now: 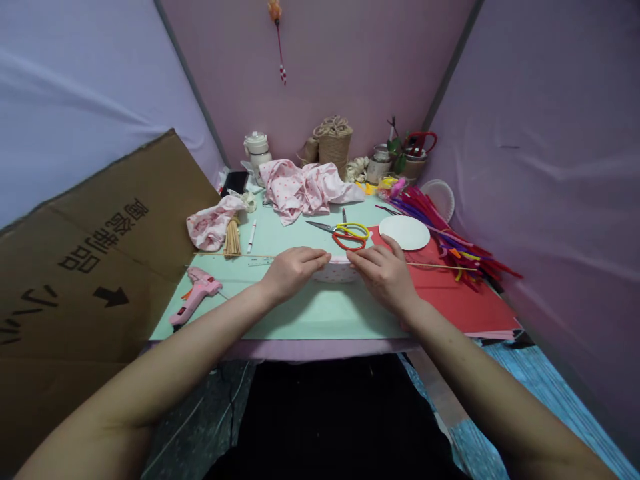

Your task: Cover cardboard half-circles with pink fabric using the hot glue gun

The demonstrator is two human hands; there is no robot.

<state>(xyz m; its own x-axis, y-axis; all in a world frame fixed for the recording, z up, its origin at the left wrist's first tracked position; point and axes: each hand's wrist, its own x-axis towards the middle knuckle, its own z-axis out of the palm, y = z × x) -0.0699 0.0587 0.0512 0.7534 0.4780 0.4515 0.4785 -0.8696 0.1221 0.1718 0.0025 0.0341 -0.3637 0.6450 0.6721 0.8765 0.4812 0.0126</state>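
Note:
A piece of pale dotted fabric (336,271) hangs between my hands over the table. Its top edge lies along a long thin wooden stick (440,267), which runs crosswise and sticks out past both hands. My left hand (294,270) pinches the fabric and stick at the left end. Opposite it, my right hand (384,272) has thumb and fingers closed on the right end. Just beyond the hands lie scissors (350,235) with one yellow and one red handle. A white oval piece (404,233) rests on red sheets near my right fingers.
A pink glue gun (196,293) lies at the left, beside a large cardboard sheet (100,267). Crumpled dotted cloth (305,187), a bundle of sticks (233,237) and a marker (251,237) lie farther back. Pipe cleaners (450,240) spread over red sheets (460,303) at the right.

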